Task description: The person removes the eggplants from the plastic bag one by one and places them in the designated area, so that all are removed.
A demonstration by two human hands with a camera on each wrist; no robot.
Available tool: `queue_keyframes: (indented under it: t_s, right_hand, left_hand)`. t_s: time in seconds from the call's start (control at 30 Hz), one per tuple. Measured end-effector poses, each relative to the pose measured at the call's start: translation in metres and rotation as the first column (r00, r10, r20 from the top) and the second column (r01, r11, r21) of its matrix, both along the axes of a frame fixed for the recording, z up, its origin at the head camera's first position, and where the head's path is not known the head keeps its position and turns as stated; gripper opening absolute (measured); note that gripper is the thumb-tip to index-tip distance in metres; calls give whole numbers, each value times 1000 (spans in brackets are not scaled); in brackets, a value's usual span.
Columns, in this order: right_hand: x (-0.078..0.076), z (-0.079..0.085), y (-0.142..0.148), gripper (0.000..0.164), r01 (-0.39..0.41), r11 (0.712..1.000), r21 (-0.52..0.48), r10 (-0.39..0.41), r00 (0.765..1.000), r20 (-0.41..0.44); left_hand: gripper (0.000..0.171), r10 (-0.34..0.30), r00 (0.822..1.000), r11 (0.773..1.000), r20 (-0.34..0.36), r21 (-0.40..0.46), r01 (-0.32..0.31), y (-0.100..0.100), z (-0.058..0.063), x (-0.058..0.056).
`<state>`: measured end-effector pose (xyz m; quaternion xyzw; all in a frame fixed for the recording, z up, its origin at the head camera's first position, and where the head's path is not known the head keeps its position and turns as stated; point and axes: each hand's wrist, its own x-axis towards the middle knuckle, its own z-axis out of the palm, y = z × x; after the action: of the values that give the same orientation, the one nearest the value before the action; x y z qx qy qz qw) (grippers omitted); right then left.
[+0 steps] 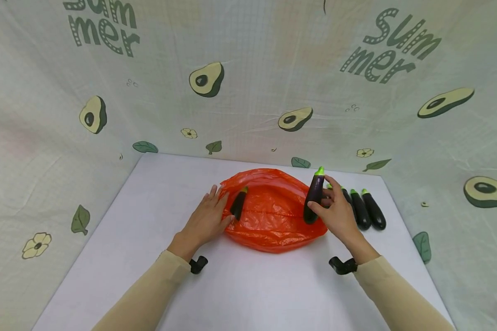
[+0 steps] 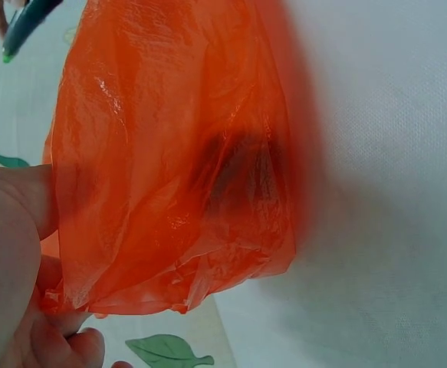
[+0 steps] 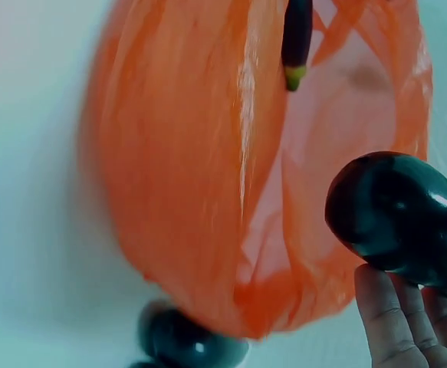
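A red plastic bag point(image 1: 269, 239) lies on the table with its mouth spread wide, and one dark eggplant point(image 1: 239, 204) leans inside its left part. My left hand point(image 1: 205, 218) rests at the bag's left rim, fingers spread and mostly straight. In the left wrist view, thumb and fingers are partly hidden by the thin film point(image 2: 169, 192). With thumb and fingers, my right hand point(image 1: 335, 211) grips another eggplant point(image 1: 314, 197), green stem up, over the bag's right rim. Its blunt, shiny end point(image 3: 396, 215) hangs beside the bag mouth in the right wrist view.
Several more eggplants point(image 1: 372, 211) lie side by side right of the bag, partly hidden by my right hand. The white table point(image 1: 269, 294) ends at a patterned cloth point(image 1: 248, 110) hanging behind and at both sides.
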<state>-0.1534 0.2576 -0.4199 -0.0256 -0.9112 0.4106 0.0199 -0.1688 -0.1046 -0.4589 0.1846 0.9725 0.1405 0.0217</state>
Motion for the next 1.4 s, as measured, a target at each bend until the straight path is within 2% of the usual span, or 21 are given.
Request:
queue_keyframes:
  t_s: [0.23, 0.4, 0.6, 0.9, 1.4]
  right_hand:
    - [7, 3, 23, 90, 25, 998, 57, -25, 1000, -9]
    - [13, 4, 42, 89, 73, 992, 106, -71, 997, -28]
    - [20, -1, 65, 90, 91, 984, 153, -89, 996, -21]
    - [36, -24, 83, 95, 24, 982, 186, -42, 995, 91]
    - [47, -50, 81, 95, -27, 983, 179, -15, 973, 230]
  left_hand:
    - [83, 10, 1000, 1000, 11, 3, -10, 0, -2, -1]
    - [84, 16, 1000, 1000, 9, -1, -16, 0, -4, -1]
    - [82, 7, 1000, 1000, -1, 3, -7, 0, -5, -1]
    - [84, 8, 1000, 1000, 10, -13, -8, 0, -3, -2]
    - [82, 12, 1000, 1000, 17, -2, -12, 0, -4, -1]
